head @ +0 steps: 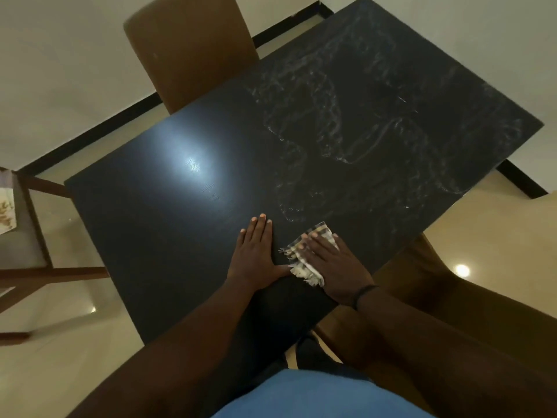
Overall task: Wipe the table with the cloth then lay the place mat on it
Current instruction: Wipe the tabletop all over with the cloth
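Note:
A black table [180,236] fills the middle of the view. Its far right half carries whitish smear marks [361,131]; the left half is glossy with a light reflection. A checked, fringed cloth [304,267] lies near the table's front edge. My right hand [334,267] presses flat on the cloth with straight fingers. My left hand [256,251] rests flat on the bare table just left of the cloth. At the far left edge, a pale patterned sheet [6,209], possibly the place mat, lies on a chair seat.
A brown chair back [190,49] stands behind the table's far side. Another brown chair [452,297] sits at the right, by my right arm. A wooden chair frame [39,236] stands at the left. The floor is glossy beige tile.

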